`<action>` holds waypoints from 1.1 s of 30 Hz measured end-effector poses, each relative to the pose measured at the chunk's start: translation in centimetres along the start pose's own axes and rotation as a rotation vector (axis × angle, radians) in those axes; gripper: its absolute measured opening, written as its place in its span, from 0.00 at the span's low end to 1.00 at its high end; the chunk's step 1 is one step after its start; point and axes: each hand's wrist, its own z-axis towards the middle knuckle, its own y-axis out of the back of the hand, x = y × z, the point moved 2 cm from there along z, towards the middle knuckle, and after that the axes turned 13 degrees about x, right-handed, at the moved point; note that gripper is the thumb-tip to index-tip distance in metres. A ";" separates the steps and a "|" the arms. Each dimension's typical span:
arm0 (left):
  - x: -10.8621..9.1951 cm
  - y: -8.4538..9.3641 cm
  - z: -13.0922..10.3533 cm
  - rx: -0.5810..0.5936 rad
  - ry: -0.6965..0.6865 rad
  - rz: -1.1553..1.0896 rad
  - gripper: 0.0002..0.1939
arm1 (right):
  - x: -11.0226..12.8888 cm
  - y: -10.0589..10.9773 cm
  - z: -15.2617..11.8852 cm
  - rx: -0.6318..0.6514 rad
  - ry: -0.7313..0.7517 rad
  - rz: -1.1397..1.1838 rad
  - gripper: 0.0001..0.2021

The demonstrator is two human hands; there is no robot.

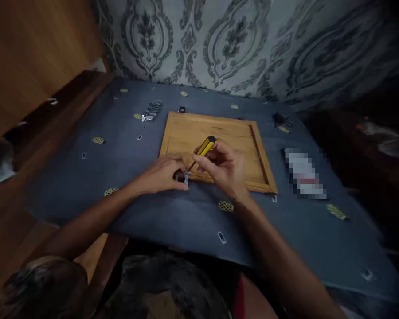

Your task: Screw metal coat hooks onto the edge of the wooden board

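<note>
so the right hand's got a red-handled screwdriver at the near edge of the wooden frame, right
Not quite. In the head view the screwdriver in the right hand has a yellow and black handle, not red. It is at the near edge of the wooden frame.

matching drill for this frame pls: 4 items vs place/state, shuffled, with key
Items:
1. screwdriver
2. left hand
3. wooden panel
4. metal hardware pile

Place or state:
A. lies flat on the blue cloth, middle of the table
B. tilted, yellow-and-black handle up, in the right hand
C. far left on the cloth, beyond the panel's corner, untouched
D. pressed on a small metal fitting at the panel's near edge

Pairs: 1-B, 2-D, 3-A, 4-C
</note>
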 end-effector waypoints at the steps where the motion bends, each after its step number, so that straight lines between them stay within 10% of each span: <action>1: 0.0 0.0 0.0 -0.008 -0.011 -0.006 0.14 | -0.2 -0.3 0.0 -0.003 -0.007 0.019 0.22; 11: 0.0 0.0 -0.1 -0.019 0.021 0.000 0.16 | 0.1 0.4 -0.2 -0.176 0.085 -0.086 0.16; 33: -0.3 0.2 -0.2 -0.024 0.033 -0.017 0.15 | -0.3 -0.3 0.1 -0.125 0.032 0.027 0.23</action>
